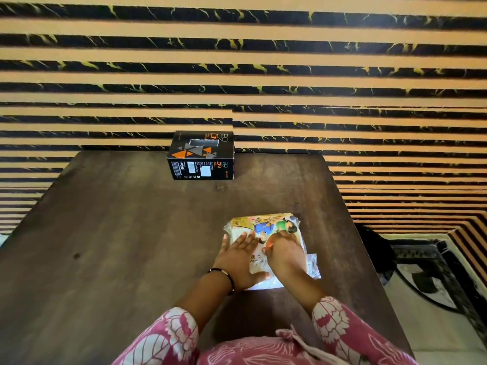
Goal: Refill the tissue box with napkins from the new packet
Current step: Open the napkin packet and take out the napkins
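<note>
Near the person, both hands are on the packet [266, 241] of napkins. The packet lies flat on the table [118, 233], a bit right of the middle. It is see-through plastic with a bright picture on top.

The left hand [238, 256] lies flat and open on the left side of the packet. Its fingers are spread and it presses down to keep the packet from sliding. It is not gripping anything. A thin black band goes around that wrist.

The right hand [283, 250] is curled on top of the packet, near the middle. Its fingers are bent and look like they pinch the plastic, maybe to tear it. I cannot see the pinch well, so that is a guess. Loose plastic [312, 264] sticks out by the near right side of the packet, so the wrap may be partly open there. I cannot tell for sure.

No napkins are out of the packet.

Far from the hands, at the back of the table by the striped wall [342, 75], sits the tissue box [201, 155]. It is black with orange triangles. The slot on top looks dark and empty. Nothing touches it.

So the job looks like it is just starting. The packet must be opened, the napkins taken out, the box opened, and the napkins put inside.
</note>
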Tool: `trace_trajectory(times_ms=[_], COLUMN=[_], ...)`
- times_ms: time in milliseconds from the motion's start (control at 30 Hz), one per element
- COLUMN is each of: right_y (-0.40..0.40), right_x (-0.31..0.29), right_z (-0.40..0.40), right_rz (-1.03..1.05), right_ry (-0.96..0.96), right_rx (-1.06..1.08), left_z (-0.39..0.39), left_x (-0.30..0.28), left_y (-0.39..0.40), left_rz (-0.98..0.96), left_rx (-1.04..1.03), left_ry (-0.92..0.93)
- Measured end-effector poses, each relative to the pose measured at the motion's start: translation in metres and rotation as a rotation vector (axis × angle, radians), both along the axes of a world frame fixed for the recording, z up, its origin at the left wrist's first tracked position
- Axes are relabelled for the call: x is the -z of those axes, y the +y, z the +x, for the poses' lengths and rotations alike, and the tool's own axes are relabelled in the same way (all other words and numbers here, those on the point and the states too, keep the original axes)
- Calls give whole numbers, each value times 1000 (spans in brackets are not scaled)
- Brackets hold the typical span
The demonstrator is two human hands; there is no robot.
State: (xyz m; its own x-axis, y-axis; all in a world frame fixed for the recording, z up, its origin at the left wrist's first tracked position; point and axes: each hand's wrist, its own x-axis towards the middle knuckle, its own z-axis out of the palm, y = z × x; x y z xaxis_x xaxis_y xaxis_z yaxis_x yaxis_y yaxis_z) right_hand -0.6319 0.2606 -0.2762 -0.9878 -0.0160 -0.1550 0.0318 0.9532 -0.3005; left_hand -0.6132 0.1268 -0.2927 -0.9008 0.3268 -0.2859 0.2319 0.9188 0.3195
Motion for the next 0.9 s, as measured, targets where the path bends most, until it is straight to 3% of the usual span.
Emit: trace_trajectory(times_ms=[133, 333, 600, 733, 900], right_y=[-5, 10, 17, 16, 12], right_x=[-3, -12, -22, -17, -15], right_z=[-1, 10, 3, 9, 24], right_rz=[37, 252, -20, -131, -14], right_ry=[-29, -54, -285, -202, 20], right_rx=[12, -47, 33, 101, -65], left_z=[2, 8, 10, 11, 14], left_x=[1, 5, 6, 5, 4], left_y=[2, 6, 10, 12, 14], left_rz=[-35, -78, -105, -110, -117], left_rx=[-4, -27, -41, -47, -57], left_ry=[-3, 17, 23, 25, 17])
